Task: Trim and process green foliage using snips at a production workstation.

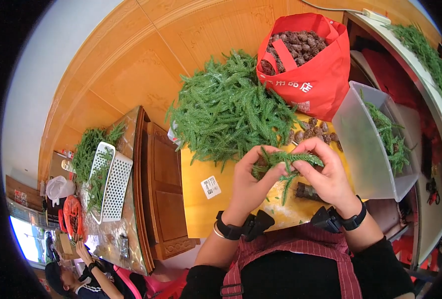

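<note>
Counts: two hands of yours, one red tote, one translucent bin, one heap of green conifer sprigs too dense to number, roughly ten loose pine cones, one white label, one dark cylinder. Taking the clock centred on your hands: the conifer sprig (308,158) sits right in your grip, main frond pointing to 3 o'clock, another hanging toward 6. Your left hand (251,177) pinches it narrowly, thumb against fingers, at its 9 o'clock end; your right hand (330,174) pinches it tight from the 3 o'clock side. Fingers cover the join, so can't tell if it's one piece or several. Sprig heap (226,109) at 10-11, close by. Red tote (325,94), full of pine cones (300,45), at 12-1; loose pine cones (318,130) at 1, some hidden behind your right fingers. Translucent bin (355,147) with greenery (393,144) at 2-3. Dark cylinder (308,192) at 5, its far end blocked by your right hand. White label (211,187) at 8-9 on the yellow tabletop (198,214). Farther off: white perforated basket (119,187) at 9, co-worker (101,281) at 8.
</note>
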The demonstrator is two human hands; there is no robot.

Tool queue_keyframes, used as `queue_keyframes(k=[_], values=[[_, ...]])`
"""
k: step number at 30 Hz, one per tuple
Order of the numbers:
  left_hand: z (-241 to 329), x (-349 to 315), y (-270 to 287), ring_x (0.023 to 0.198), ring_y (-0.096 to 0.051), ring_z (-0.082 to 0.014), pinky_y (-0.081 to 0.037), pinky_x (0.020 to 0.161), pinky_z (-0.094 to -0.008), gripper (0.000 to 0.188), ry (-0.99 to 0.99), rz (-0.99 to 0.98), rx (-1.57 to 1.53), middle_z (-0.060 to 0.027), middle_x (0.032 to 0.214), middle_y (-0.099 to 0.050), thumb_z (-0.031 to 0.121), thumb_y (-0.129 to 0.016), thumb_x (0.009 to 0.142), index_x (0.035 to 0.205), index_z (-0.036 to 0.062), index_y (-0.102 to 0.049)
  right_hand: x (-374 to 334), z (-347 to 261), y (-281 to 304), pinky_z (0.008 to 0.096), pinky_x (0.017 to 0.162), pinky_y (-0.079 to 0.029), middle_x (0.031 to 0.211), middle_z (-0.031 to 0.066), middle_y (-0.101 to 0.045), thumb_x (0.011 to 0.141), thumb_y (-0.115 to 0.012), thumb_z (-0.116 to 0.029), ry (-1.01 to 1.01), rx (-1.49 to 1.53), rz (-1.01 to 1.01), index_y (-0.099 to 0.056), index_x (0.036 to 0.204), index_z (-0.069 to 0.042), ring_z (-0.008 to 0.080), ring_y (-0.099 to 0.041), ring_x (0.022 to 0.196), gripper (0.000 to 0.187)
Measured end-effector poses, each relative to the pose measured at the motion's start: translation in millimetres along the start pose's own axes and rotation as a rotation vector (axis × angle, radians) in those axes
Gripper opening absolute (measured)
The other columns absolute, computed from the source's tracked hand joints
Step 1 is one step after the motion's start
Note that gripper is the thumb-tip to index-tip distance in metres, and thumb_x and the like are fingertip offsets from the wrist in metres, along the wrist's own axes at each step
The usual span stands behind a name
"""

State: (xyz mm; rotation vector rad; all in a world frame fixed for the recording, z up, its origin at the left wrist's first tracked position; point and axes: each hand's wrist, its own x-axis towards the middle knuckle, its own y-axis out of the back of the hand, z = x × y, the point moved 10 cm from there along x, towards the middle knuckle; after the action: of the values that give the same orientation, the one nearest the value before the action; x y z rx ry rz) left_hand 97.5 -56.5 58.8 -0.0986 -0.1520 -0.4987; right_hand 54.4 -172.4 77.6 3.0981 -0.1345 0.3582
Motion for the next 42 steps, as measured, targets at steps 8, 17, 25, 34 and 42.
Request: queue_keyframes(k=[8, 17, 25, 34, 42], values=[[-15.7, -2.1, -9.0, 0.067, -0.049, -0.0053, -0.031, 0.047, -0.0153, 0.040, 0.176, -0.098, -0.237, -0.0029, 0.077, -0.055, 0.008, -0.053, 0.081, 0.120, 0.0024, -0.046, -0.5, 3.1, 4.0, 0.0213, 0.071, -0.042, 0.089, 0.0025, -0.049, 0.083, -0.051, -0.001, 0.027, 0.005, 0.019, -0.048, 0.098, 0.000, 0.0084, -0.050, 0.080, 0.015], [-41.4, -8.0, -15.1, 0.075, -0.055, -0.0110, -0.041, 0.054, -0.0189, 0.021, 0.434, -0.153, -0.579, -0.0051, 0.086, -0.058, 0.015, -0.050, 0.087, 0.106, 0.0065, -0.050, -1.8, 9.1, 8.5, 0.0199, 0.070, -0.041, 0.091, 0.0017, -0.047, 0.084, -0.051, -0.002, -0.007, 0.041, 0.005, -0.048, 0.099, -0.001, 0.0073, -0.048, 0.081, 0.015], [-43.2, -3.9, -22.0, 0.087, -0.054, -0.0161, -0.047, 0.068, -0.0236, 0.015, 0.410, -0.177, -0.997, -0.0038, 0.089, -0.054, 0.013, -0.050, 0.088, 0.103, 0.0119, -0.047, -1.9, 6.4, 9.1, 0.0216, 0.072, -0.041, 0.088, 0.0027, -0.048, 0.083, -0.050, 0.000, 0.021, 0.086, 0.003, -0.047, 0.097, -0.001, 0.0089, -0.050, 0.081, 0.015], [-47.6, -10.0, -20.2, 0.078, -0.051, -0.0131, -0.044, 0.073, -0.0250, 0.022, 0.443, -0.009, -0.928, -0.0066, 0.095, -0.051, 0.000, -0.053, 0.082, 0.103, 0.0077, -0.048, 0.1, 11.4, 14.0, 0.0214, 0.071, -0.040, 0.088, 0.0030, -0.048, 0.081, -0.049, 0.003, 0.030, 0.049, 0.031, -0.046, 0.095, -0.002, 0.0092, -0.050, 0.081, 0.016], [-39.4, -2.4, -13.6, 0.063, -0.049, -0.0099, -0.041, 0.062, -0.0222, 0.023, 0.338, -0.001, -0.573, -0.0048, 0.072, -0.054, 0.003, -0.056, 0.081, 0.103, 0.0015, -0.048, -0.5, 13.2, 5.7, 0.0241, 0.076, -0.041, 0.087, 0.0036, -0.048, 0.079, -0.049, 0.004, 0.051, 0.044, 0.010, -0.046, 0.093, -0.001, 0.0100, -0.049, 0.085, 0.015]])
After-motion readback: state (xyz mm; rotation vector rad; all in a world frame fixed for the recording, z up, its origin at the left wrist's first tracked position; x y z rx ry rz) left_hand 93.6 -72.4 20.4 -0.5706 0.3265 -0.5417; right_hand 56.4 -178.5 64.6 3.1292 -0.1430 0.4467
